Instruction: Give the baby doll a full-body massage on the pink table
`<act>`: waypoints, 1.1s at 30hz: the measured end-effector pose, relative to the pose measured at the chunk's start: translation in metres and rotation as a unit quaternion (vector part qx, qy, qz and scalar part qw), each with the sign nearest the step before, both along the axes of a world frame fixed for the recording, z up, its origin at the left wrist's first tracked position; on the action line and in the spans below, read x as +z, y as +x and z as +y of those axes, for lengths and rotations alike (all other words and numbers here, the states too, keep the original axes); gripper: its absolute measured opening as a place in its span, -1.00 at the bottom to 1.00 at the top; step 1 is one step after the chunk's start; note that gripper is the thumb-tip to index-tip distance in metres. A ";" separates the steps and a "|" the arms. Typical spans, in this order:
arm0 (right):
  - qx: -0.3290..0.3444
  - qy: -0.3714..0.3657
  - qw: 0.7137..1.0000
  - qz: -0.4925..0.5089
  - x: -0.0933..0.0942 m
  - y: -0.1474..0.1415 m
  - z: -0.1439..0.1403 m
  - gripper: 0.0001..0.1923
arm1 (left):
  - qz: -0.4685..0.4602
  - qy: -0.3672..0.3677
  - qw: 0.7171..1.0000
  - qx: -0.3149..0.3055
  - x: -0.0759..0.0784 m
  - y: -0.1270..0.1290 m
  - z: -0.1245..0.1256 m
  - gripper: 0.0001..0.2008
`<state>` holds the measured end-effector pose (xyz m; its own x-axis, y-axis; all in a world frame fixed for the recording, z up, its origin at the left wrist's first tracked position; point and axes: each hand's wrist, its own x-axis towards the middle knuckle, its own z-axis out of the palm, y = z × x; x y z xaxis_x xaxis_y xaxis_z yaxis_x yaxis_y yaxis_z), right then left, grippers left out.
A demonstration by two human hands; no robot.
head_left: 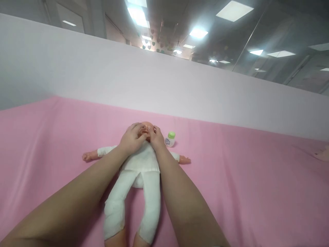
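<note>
A baby doll with a white cloth body lies on its back, arms spread and legs toward me. My left hand is curved round one side of the doll's head, its thumb on the face. Against the other side of the head my right hand is cupped in the same way, thumb on the face. The two hands hide most of the face; the crown shows above them. Just right of my right hand stands a small clear bottle with a green cap, upright and untouched.
A pink sheet with soft folds covers the surface under the doll. Behind it rises a plain white wall, topped by a glass pane with ceiling lights showing in it. A skin-toned object, partly cut off, lies at the right edge.
</note>
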<state>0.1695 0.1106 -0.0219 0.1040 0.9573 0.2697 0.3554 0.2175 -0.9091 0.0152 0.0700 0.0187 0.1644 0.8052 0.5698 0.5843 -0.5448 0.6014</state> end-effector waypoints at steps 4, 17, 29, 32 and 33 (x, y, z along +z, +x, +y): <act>-0.022 -0.033 0.999 -0.020 0.004 -0.003 -0.005 -0.27 | -0.041 -0.079 0.996 -0.005 -0.030 -0.010 0.010 -0.40; 0.042 0.008 0.988 -0.148 0.008 0.012 -0.035 -0.01 | -0.081 -0.137 0.987 -0.001 -0.037 -0.019 0.010 -0.40; 0.025 0.002 0.994 -0.107 0.014 0.013 -0.033 -0.20 | -0.076 -0.160 0.984 0.006 -0.036 -0.022 0.017 -0.43; 0.044 0.003 0.997 -0.069 0.011 0.016 -0.029 -0.25 | -0.086 -0.162 0.983 0.008 -0.033 -0.023 0.016 -0.46; 0.053 0.004 0.997 -0.052 0.009 0.017 -0.027 -0.27 | -0.090 -0.163 0.983 0.006 -0.033 -0.024 0.016 -0.47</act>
<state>0.1868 0.0839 -0.0130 -0.0268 0.9590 0.2820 0.4231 0.2665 -0.8660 -0.0088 0.0864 -0.0144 0.0742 0.9508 0.3009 0.4571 -0.3006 0.8371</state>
